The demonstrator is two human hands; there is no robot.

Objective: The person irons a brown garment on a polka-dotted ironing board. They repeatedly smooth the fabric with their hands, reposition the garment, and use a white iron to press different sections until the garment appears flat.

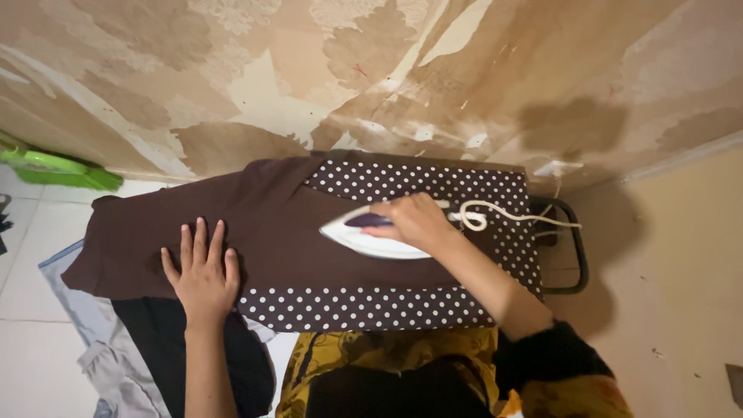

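From the head view you have one iron (pixel 371 236), one brown garment (pixel 255 224) and one polka-dot ironing board (pixel 371 308). Your right hand (pixel 414 220) wraps its fingers around the iron's handle mid-board, arm stretched diagonally. Your left hand (pixel 203 271) lies flat, fingers spread, pressing the garment near the board's left end, forearm straight.

Home setting, laundry corner: polka-dot ironing board (pixel 371 308) against a wall with peeling wallpaper (pixel 325 70), tiled floor (pixel 31 255), clothes heaped (pixel 116 356) by the board's left end.
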